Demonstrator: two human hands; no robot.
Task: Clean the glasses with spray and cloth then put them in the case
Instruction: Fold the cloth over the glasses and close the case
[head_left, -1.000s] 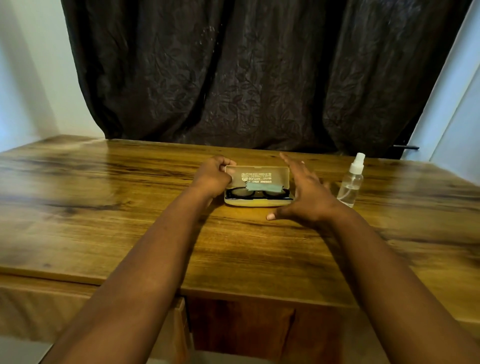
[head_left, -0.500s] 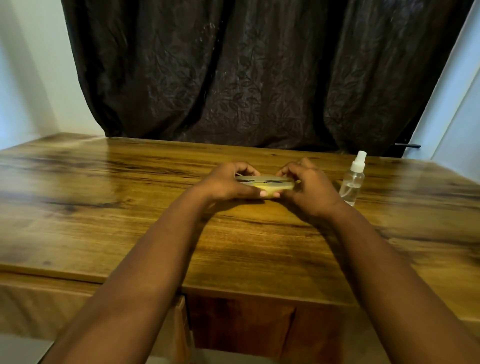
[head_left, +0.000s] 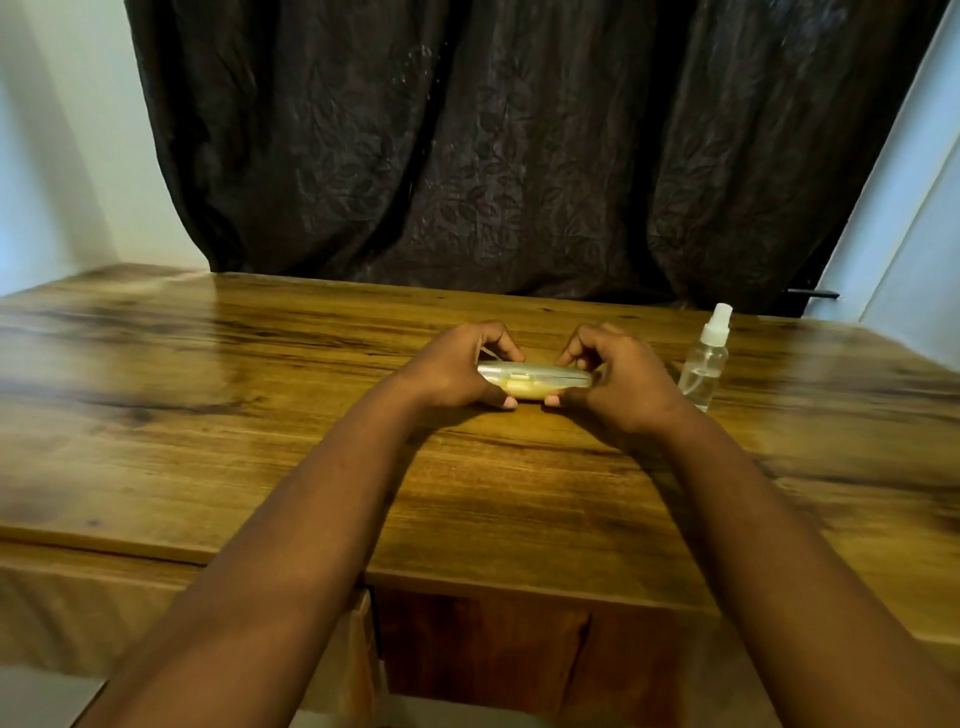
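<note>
Smooth pale-yellow hard case (head_left: 535, 382), lid down, sits mid-worktop (head_left: 208, 395) on glossy wood grain. Left hand (head_left: 452, 371) and right hand (head_left: 621, 382) both have fingers curled gripping its ends. Clear plastic spray bottle (head_left: 706, 364) stands at 3 o'clock, near the right hand.

- One second ago the case (head_left: 535, 382) lies open on the table, its lid upright and the glasses visible inside; now we see the lid down on the base and the glasses hidden.
- Our left hand (head_left: 457, 369) shifts from gripping the left edge of the raised lid to holding the case's left end, fingers curled over the top and thumb at the front edge.
- Our right hand (head_left: 618, 376) changes from flat and spread beside the case to curled round its right end, fingers on top and thumb below.
- Since half a second ago, the front seam and latch tab come into clearer view between our thumbs.
</note>
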